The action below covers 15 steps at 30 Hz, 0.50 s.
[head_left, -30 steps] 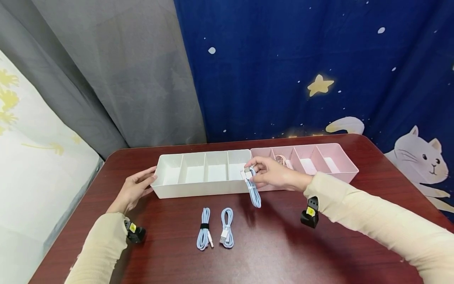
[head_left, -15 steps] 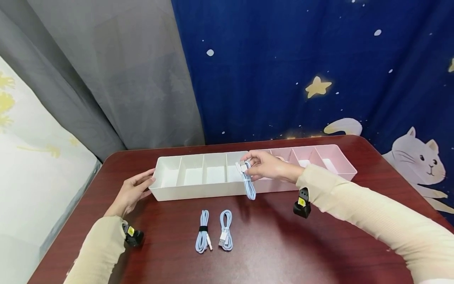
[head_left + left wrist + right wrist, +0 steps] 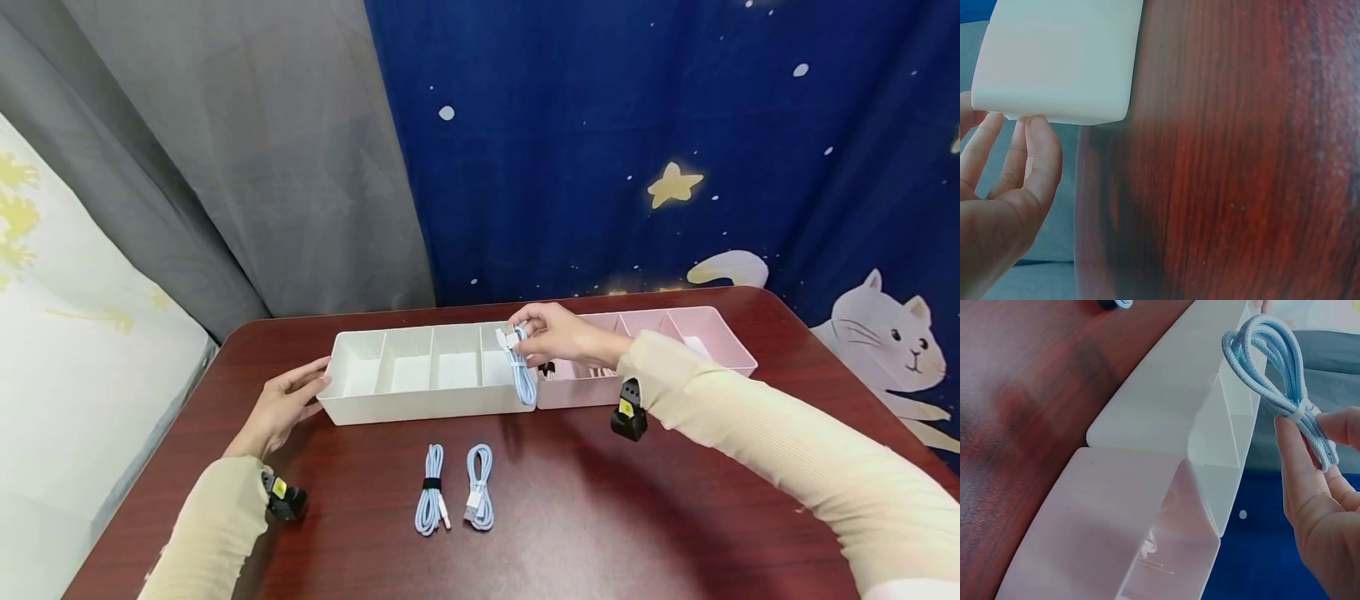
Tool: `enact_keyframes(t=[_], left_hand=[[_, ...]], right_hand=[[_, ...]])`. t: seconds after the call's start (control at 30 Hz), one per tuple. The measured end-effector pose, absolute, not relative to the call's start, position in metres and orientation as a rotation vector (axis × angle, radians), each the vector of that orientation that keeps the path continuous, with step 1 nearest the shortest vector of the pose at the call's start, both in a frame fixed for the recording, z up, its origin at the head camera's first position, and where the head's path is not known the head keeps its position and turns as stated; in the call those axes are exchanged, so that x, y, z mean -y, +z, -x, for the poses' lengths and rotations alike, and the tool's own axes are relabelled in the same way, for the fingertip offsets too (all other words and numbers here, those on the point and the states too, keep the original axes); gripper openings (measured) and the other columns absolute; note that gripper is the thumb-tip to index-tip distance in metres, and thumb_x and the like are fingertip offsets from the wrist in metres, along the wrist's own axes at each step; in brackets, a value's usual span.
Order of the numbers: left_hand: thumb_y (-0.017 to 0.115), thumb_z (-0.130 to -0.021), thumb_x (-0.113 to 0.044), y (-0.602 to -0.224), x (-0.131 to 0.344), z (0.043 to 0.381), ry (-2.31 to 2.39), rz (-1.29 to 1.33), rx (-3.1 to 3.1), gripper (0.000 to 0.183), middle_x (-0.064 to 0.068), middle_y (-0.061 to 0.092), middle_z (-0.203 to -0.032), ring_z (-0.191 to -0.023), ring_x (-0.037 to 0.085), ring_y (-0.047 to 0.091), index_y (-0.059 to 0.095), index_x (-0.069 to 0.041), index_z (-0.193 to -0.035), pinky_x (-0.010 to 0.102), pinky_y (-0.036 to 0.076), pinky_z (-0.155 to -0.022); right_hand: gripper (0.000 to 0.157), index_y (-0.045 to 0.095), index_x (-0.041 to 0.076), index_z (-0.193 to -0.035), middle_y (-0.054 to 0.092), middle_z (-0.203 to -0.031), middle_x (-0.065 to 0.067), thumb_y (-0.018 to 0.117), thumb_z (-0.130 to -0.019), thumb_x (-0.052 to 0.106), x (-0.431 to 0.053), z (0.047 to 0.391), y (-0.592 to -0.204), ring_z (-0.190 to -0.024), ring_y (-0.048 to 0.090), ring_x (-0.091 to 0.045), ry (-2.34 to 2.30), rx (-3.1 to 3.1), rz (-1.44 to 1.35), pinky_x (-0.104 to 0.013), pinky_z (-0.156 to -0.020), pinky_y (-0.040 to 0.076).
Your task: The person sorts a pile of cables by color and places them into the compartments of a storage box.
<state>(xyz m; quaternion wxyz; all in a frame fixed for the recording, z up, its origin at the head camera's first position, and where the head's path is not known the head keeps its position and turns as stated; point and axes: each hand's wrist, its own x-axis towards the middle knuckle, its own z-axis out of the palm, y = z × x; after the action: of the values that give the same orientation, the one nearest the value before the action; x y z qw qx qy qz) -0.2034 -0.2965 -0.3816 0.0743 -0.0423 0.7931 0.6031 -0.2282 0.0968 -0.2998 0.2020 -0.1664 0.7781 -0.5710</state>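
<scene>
Two cables (image 3: 430, 502) lie near. Right hand (image 3: 558, 333) pinches third cable (image 3: 522, 382) between thumb and fingers at its tie (image 3: 1299, 411), likely keeping loops together, by white tray (image 3: 427, 407)'s right end. Left hand (image 3: 281, 406), fingers loosely extended, touches left end, perhaps steadying.

Two cables (image 3: 428, 512) on the table (image 3: 570, 517) before the left tray (image 3: 427, 407), right tray (image 3: 592, 392) just beside it

1. Head view is looking forward and down across the wooden table (image 3: 600, 525).
2. Left-wrist view is facing the white organizer (image 3: 1054, 62) end-on, close up.
3. Right-wrist view is facing the coiled cable (image 3: 1282, 401) closely, sharing the pink organizer (image 3: 1085, 512) with head.
</scene>
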Motion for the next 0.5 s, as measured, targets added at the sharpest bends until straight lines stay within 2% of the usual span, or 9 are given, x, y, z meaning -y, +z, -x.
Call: enact_keyframes(t=[0.33,0.5], left_hand=[[0.058,-0.085,-0.033,-0.3821,0.2975,0.2029,1.824,0.12,-2.364,0.061,0.01,0.042,-0.122,-0.088,0.0,0.054,0.034,-0.011,-0.137,0.029,0.047,-0.08],[0.058,-0.085,-0.033,-0.3828,0.2974,0.2031,1.827,0.11,-2.367,0.061,0.011,0.042,-0.122,-0.089,0.001,0.054,0.034,-0.01,-0.137,0.029,0.048,-0.079]], right_hand=[[0.034,0.047,-0.007,-0.113,0.053,-0.082,-0.012,0.056,-0.08,-0.009,-0.0919,0.2353,-0.296,-0.075,0.056,-0.017,-1.549,-2.188,0.443,-0.036,-0.069,0.052],[0.033,0.046,-0.007,-0.114,0.053,-0.086,-0.013,0.056,-0.082,-0.007,-0.0925,0.2388,-0.2941,-0.078,0.055,-0.018,-1.509,-2.218,0.437,-0.04,-0.073,0.05]])
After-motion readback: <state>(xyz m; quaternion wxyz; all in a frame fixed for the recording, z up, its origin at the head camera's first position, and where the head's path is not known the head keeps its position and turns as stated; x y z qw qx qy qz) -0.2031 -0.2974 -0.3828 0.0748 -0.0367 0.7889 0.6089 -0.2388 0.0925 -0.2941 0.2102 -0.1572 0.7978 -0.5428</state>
